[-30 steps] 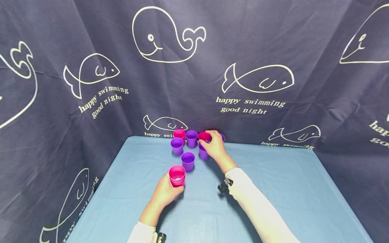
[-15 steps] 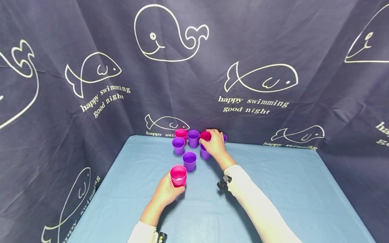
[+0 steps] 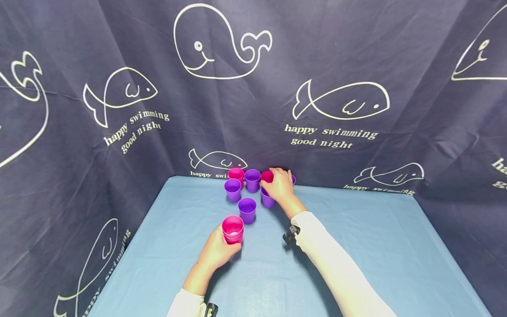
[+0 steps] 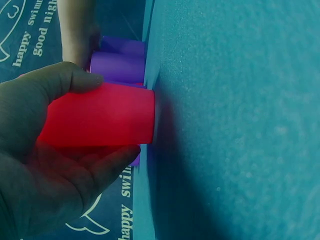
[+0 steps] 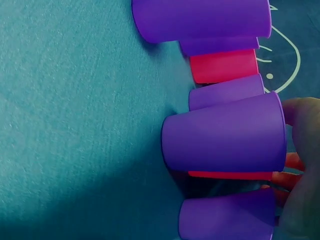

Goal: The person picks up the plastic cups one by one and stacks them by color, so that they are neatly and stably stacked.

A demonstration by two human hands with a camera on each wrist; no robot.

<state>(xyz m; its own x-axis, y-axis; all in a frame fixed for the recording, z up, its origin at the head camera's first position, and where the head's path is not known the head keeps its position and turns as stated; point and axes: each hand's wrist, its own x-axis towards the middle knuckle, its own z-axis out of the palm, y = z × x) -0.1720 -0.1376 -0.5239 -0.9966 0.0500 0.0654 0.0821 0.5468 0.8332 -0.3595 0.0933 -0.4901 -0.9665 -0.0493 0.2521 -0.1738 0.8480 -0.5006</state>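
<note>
My left hand point(image 3: 218, 248) grips a small stack of pink cups point(image 3: 232, 229), fingers and thumb curled round its side. In the left wrist view the pink stack point(image 4: 102, 115) stands upright with its base close to the cloth. At the back, my right hand point(image 3: 282, 185) reaches over a purple cup point(image 3: 267, 200) and holds a pink cup point(image 3: 267, 176) near its rim. The right wrist view shows that nearer purple cup point(image 5: 227, 135) hiding most of the pink one, with only a red edge and part of the hand visible.
A purple cup point(image 3: 247, 211) stands just beyond the left hand's stack. Another purple cup point(image 3: 233, 190), a pink cup point(image 3: 236, 175) and a back-row purple cup point(image 3: 252, 180) stand behind it. One more purple cup point(image 3: 293, 179) peeks out right of the hand. Dark printed cloth point(image 3: 253, 110) hangs behind the blue-covered table point(image 3: 356, 237).
The head view has shifted slightly. Both hands keep their hold, and the cups stay in the same places on the table.
</note>
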